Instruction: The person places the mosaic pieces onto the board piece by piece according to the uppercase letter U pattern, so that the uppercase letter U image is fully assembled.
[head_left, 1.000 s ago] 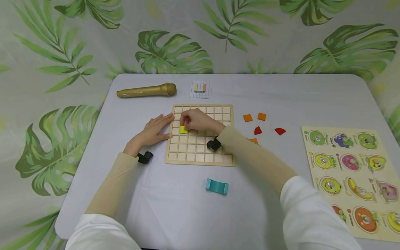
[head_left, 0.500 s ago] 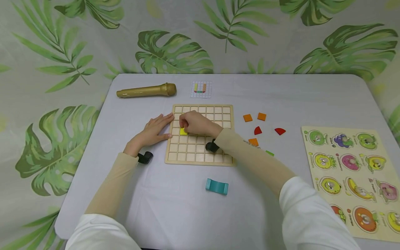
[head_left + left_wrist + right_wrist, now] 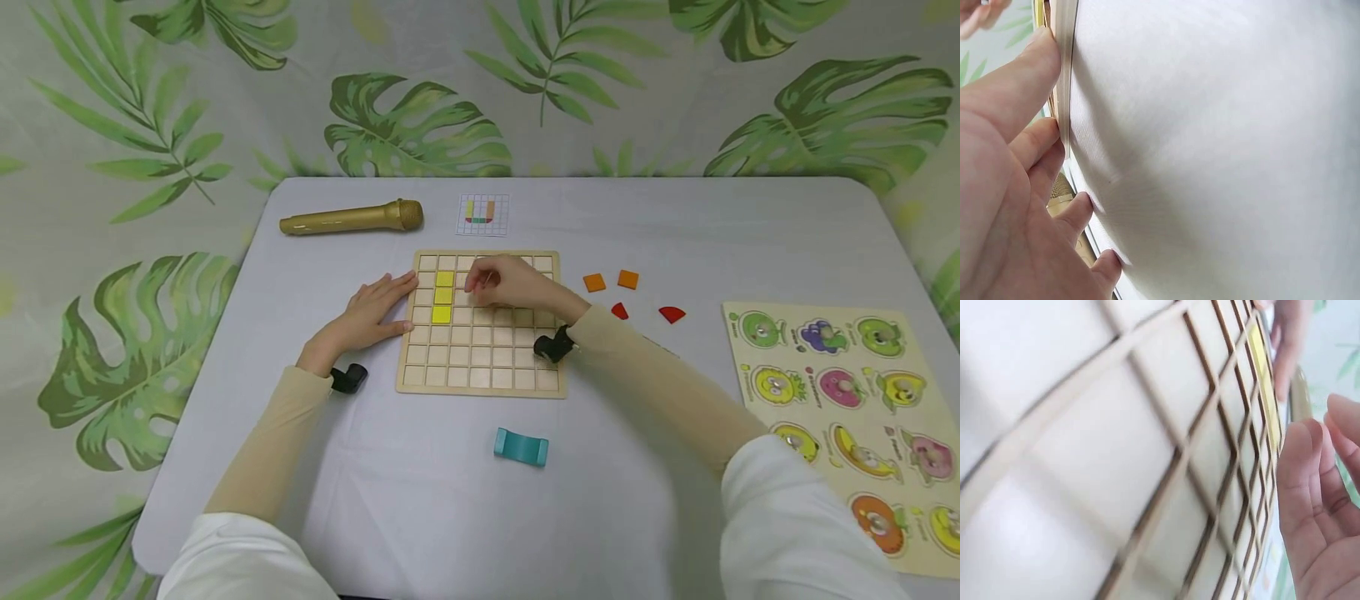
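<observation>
A wooden grid board (image 3: 480, 357) lies flat on the table. In its second column from the left, three yellow square tiles (image 3: 443, 296) sit one below another; the right wrist view shows these yellow tiles (image 3: 1265, 375) at the board's far side. My left hand (image 3: 367, 315) rests at the board's left edge with fingers extended, and in the left wrist view the thumb and fingertips of that hand (image 3: 1016, 187) touch the rim. Over the upper middle of the grid is my right hand (image 3: 517, 283), its fingers loosely bent with nothing visible between thumb and fingertips.
Two orange squares (image 3: 594, 282) and two red quarter-circles (image 3: 672, 315) lie right of the board. Behind stand a pattern card (image 3: 483, 215) and a gold microphone (image 3: 351, 218). A teal curved block (image 3: 521, 447) lies in front; a fruit puzzle board (image 3: 840, 388) is at right.
My right hand has left the lowest yellow tile and moved to the right, uncovering all three yellow tiles in the column. The left hand has stayed put.
</observation>
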### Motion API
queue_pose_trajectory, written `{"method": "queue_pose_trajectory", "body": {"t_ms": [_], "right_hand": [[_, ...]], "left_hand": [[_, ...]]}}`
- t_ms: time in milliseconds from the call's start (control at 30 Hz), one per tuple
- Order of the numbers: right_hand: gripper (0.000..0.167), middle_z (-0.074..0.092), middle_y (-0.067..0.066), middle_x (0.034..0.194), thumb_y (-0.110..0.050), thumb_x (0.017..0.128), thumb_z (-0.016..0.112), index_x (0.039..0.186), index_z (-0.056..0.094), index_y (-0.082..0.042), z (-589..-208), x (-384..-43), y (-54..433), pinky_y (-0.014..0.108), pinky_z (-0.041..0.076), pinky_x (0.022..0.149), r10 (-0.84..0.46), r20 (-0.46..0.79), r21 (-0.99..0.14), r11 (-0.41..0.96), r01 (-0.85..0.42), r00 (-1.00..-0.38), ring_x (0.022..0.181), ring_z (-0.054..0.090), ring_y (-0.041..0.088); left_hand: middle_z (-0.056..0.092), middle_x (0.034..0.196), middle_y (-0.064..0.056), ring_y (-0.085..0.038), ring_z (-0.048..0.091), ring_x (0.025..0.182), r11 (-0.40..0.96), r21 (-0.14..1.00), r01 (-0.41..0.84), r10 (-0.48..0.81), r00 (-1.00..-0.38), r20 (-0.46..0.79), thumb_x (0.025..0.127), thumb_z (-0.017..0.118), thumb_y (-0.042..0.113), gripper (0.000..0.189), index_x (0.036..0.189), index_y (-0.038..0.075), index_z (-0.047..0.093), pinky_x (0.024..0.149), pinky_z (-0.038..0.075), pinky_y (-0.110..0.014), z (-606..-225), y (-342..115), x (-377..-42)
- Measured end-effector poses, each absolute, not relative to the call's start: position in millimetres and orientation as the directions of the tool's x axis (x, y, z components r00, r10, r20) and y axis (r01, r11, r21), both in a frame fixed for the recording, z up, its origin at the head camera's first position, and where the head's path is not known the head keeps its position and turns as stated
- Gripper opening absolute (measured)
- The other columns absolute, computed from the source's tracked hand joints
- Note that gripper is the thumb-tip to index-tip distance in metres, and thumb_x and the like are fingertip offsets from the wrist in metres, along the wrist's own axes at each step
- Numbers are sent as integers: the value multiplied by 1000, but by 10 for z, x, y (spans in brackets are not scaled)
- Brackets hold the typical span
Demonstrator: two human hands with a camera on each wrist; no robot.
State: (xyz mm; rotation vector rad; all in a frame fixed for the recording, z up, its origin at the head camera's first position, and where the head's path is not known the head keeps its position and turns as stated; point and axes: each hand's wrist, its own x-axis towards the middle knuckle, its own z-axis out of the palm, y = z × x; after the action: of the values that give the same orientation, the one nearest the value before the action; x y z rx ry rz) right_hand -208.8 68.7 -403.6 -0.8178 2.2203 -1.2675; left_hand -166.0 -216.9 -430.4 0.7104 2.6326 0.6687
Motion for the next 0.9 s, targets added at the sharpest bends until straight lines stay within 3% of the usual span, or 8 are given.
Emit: {"method": "queue_pose_trajectory", "body": {"t_ms": [267,500,900], "right_hand": [[17,63,15,94,-6,87,69,100,65,3,-4000,-2075,1331,28,44,72,-632,-117,-885,417,-209,-766,82,55,22],[20,63,18,100,-6,90,66,105,62,6,-3960,-1981,1906,38,53,73,-552,-213,-892,447,-70,-806,82,59,31],[29,62,19,105,-15,92,66,112,60,4,-3970,-1813,2664,35,52,77,-433,-261,-882,469,31,-863,87,59,31]], "left_hand": [[12,159,-8,-37,3,144,766,517,381,540,-818,-197,96,60,31,74,153,7,20,109,-1,-61,-4292,-2161,-1659],[12,159,-9,-38,2,143,764,516,386,542,-818,-191,96,59,30,73,153,6,20,109,-1,-61,-4299,-2164,-1658],[10,160,-7,-35,1,144,768,525,367,535,-818,-211,96,59,31,74,153,8,19,109,-3,-58,-4286,-2157,-1653]]}}
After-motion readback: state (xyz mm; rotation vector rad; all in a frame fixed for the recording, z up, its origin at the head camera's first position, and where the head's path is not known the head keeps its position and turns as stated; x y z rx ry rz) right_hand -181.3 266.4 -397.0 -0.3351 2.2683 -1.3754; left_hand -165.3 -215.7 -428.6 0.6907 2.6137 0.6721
